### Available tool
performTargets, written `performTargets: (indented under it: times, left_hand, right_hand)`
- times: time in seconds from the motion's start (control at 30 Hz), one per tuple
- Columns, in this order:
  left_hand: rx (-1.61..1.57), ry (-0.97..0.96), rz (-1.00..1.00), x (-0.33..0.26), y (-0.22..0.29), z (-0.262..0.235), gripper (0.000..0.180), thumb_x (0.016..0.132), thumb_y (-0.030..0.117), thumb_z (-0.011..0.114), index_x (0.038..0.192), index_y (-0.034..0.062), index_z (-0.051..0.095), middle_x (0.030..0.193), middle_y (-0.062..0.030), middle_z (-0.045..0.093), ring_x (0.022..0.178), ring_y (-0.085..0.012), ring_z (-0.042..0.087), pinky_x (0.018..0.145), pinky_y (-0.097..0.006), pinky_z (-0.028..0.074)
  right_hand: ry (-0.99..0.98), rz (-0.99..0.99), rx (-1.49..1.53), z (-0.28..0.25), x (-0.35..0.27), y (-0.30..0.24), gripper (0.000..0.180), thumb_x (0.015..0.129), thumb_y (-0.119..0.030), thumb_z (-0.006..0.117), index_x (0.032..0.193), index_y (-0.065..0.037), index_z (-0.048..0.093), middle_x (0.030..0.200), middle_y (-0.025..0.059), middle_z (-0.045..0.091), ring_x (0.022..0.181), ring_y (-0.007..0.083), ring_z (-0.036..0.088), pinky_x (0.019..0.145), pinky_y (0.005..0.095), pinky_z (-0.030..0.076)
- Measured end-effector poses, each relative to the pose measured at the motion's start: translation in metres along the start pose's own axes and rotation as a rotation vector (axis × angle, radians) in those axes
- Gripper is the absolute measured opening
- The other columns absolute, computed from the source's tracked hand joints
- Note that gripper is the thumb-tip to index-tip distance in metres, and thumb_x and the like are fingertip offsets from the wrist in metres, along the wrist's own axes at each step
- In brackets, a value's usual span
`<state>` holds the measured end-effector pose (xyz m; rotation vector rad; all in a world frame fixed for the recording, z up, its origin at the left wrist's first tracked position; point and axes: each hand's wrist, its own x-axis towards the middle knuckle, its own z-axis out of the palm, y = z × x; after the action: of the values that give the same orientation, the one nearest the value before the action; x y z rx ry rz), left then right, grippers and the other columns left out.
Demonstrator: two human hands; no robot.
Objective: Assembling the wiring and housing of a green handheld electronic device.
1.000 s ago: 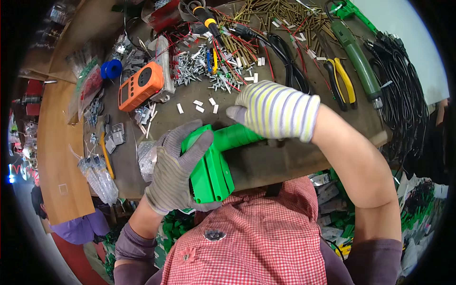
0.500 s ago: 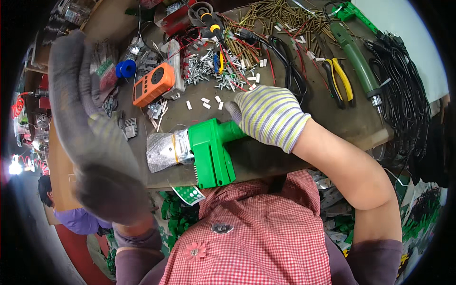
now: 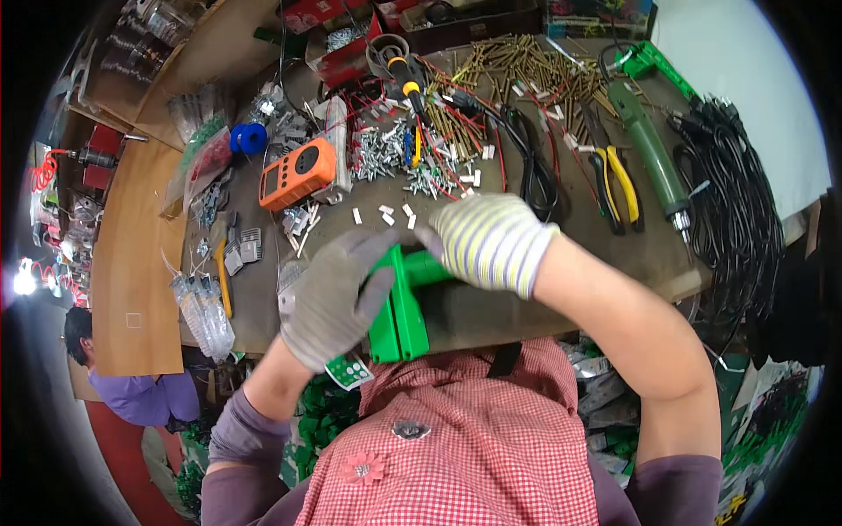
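A green plastic tool housing (image 3: 399, 329) lies at the table's near edge, its block-shaped body toward me and a round tube pointing right. My left hand (image 3: 333, 302), in a grey-palmed knit glove, closes on the left side of the body with thumb and fingers. My right hand (image 3: 491, 241), in a striped knit glove, wraps round the tube; its fingertips are partly hidden. Silvery bubble wrap at the housing's left end is mostly covered by my left hand. A green and white dotted card (image 3: 349, 372) hangs at the edge below.
Beyond my hands lie an orange meter (image 3: 298, 174), silver screws (image 3: 379, 151), small white connectors (image 3: 387, 210) and brass-coloured rods (image 3: 500, 66). Yellow-handled pliers (image 3: 624, 188), a green power screwdriver (image 3: 647, 145) and bundled black cables (image 3: 732, 193) are at right. A person in purple (image 3: 145, 396) sits at left.
My left hand has swung down from the raised far left and closed on the green housing. My right hand has stayed on the tube. The view has shifted slightly.
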<state>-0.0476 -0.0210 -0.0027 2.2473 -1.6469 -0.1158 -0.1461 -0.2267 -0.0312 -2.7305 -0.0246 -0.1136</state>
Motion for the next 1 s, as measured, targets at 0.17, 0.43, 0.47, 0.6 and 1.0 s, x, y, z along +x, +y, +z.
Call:
performTargets:
  times: [0.17, 0.43, 0.47, 0.6, 1.0]
  left_hand:
    - [-0.106, 0.153, 0.061, -0.019, -0.003, 0.02, 0.037, 0.089, 0.016, 0.06, 0.124, 0.002, 0.063, 0.105, -0.0183, 0.064, 0.103, -0.0379, 0.06, 0.093, -0.047, 0.047]
    - [-0.232, 0.147, -0.064, 0.026, -0.027, 0.0, 0.025, 0.09, 0.012, 0.059, 0.111, 0.0029, 0.067, 0.104, -0.0168, 0.066, 0.096, -0.0357, 0.061, 0.089, -0.044, 0.048]
    - [-0.089, 0.147, 0.012, 0.042, -0.033, -0.002, 0.022, 0.087, 0.013, 0.063, 0.106, 0.0034, 0.068, 0.101, -0.0149, 0.067, 0.095, -0.0334, 0.063, 0.088, -0.043, 0.049]
    - [0.457, -0.118, 0.159, 0.099, -0.032, 0.018, 0.02, 0.077, 0.015, 0.073, 0.094, 0.0055, 0.069, 0.093, -0.0111, 0.069, 0.093, -0.0289, 0.068, 0.08, -0.041, 0.054]
    - [-0.376, 0.028, 0.003, 0.064, -0.056, -0.006, 0.024, 0.08, 0.007, 0.07, 0.103, 0.0041, 0.068, 0.092, -0.01, 0.068, 0.083, -0.0219, 0.067, 0.072, -0.031, 0.054]
  right_hand:
    - [0.202, 0.057, -0.056, 0.021, -0.027, -0.013, 0.037, 0.1, -0.038, 0.053, 0.081, -0.009, 0.067, 0.062, 0.0148, 0.066, 0.056, 0.0357, 0.066, 0.052, 0.0488, 0.051]
    - [0.455, -0.113, -0.061, -0.018, -0.021, 0.021, 0.019, 0.087, -0.023, 0.068, 0.094, -0.006, 0.066, 0.087, 0.015, 0.067, 0.084, 0.0336, 0.066, 0.077, 0.0448, 0.053]
    - [0.46, -0.061, -0.001, -0.026, -0.012, 0.028, 0.017, 0.086, -0.02, 0.068, 0.095, -0.006, 0.066, 0.087, 0.0153, 0.067, 0.084, 0.0346, 0.066, 0.077, 0.0453, 0.053]
    - [0.335, 0.179, -0.165, -0.03, 0.031, 0.066, 0.018, 0.084, -0.015, 0.068, 0.098, -0.005, 0.064, 0.091, 0.017, 0.069, 0.09, 0.0367, 0.067, 0.08, 0.0473, 0.053]
    - [-0.006, 0.396, -0.47, -0.017, 0.057, 0.047, 0.025, 0.098, -0.011, 0.046, 0.113, 0.0, 0.063, 0.095, 0.0199, 0.073, 0.091, 0.0348, 0.073, 0.075, 0.0445, 0.058]
